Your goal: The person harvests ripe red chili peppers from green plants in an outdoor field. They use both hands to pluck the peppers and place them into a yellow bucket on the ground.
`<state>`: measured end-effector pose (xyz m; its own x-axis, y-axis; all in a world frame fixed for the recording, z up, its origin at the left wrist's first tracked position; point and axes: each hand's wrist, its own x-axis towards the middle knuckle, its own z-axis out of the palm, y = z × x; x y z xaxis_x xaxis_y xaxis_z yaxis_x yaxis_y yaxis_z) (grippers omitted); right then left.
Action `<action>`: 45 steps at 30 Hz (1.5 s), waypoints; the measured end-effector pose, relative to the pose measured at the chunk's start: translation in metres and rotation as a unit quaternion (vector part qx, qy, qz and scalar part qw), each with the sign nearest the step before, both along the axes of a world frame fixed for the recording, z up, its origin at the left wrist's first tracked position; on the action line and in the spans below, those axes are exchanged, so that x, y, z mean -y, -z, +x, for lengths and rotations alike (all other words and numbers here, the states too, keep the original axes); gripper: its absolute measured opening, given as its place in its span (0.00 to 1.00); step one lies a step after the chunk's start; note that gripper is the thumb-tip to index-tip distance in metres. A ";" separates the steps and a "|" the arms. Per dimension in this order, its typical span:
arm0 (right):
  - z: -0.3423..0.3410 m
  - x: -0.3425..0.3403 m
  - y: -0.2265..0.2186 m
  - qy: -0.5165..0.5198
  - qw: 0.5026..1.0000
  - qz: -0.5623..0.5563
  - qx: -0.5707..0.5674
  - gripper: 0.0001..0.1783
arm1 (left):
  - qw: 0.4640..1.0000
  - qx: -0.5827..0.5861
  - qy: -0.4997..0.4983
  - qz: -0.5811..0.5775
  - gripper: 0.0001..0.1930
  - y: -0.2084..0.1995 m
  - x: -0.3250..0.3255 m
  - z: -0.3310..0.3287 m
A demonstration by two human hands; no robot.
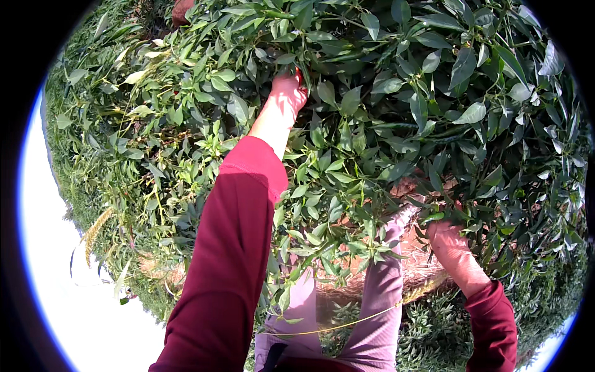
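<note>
My left hand reaches far into a leafy green chili pepper plant, its fingers curled in among the leaves. A small patch of bright red shows at those fingertips; whether it is a nail or a pepper I cannot tell. Lower and to the right, my right hand is bent inward under the foliage with its fingers curled and partly hidden by leaves. A green chili pepper shows right beside its knuckles. What lies inside that hand is hidden. Long green peppers hang among the leaves above it.
Dense plants spread on all sides. My legs stand close against them, over reddish soil with dry straw. A thin grass stalk with a yellowish seed head crosses my legs. Another seed head stands at the left, before bright glare.
</note>
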<state>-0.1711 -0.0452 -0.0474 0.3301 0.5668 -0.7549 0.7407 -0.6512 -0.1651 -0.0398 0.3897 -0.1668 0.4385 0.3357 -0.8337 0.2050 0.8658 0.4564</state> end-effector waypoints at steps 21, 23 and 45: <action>0.013 -0.075 -0.052 0.215 0.925 0.311 -0.023 0.08 | 0.998 0.007 0.047 -0.028 0.07 -0.051 0.054 -0.077; 0.018 -0.085 -0.078 0.168 0.923 0.340 0.057 0.06 | 0.996 -0.016 0.072 -0.050 0.08 -0.065 0.052 -0.080; 0.029 0.116 -0.142 0.761 0.395 0.414 0.305 0.22 | 0.748 -0.127 0.495 0.424 0.07 -0.141 0.041 -0.066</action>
